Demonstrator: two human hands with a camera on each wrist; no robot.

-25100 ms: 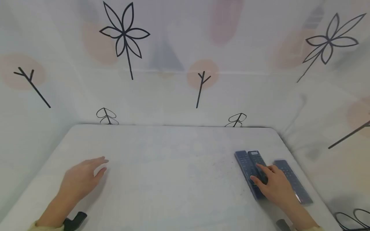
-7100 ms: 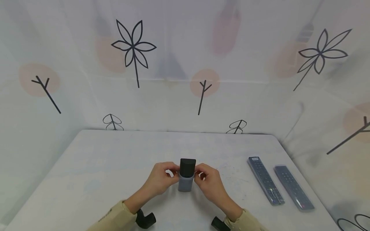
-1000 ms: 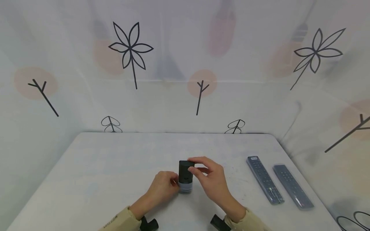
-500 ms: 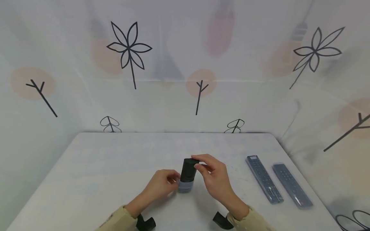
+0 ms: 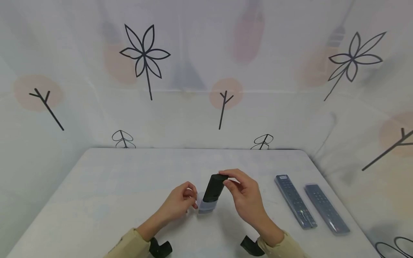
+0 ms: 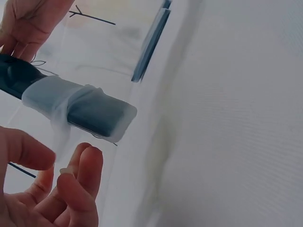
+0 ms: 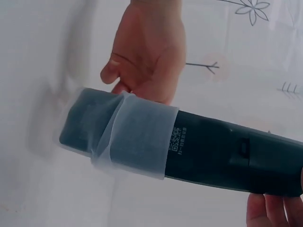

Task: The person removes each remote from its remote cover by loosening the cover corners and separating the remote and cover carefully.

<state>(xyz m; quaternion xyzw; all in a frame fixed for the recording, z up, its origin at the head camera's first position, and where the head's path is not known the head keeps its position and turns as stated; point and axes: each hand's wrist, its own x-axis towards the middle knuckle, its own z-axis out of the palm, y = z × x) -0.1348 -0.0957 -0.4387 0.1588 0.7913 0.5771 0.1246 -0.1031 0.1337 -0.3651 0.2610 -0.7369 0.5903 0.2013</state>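
A dark remote control [image 5: 214, 188] leans to the right above the table, its upper end pinched between thumb and fingers of my right hand [image 5: 247, 200]. A translucent plastic sleeve [image 5: 207, 206] covers its lower end, bunched into a fold midway, as the right wrist view shows on the sleeve [image 7: 137, 137]. That view also has a printed code on the remote's bare back [image 7: 213, 149]. My left hand [image 5: 176, 203] is just left of the sleeve, fingers loosely bent; in the left wrist view a gap separates the fingertips [image 6: 90, 163] from the sleeve's main part.
To the right on the white table [image 5: 135, 179] lie two remotes in clear covers, one remote [image 5: 295, 201] nearer the hands and another remote [image 5: 326, 209] by the table's right edge. A patterned cloth [image 5: 193, 118] rises behind and along both sides.
Earlier, a third remote lay at the right; later both hands held a sleeved one. Since a second ago, my right hand has tilted it rightward and up, and my left fingers have come away.
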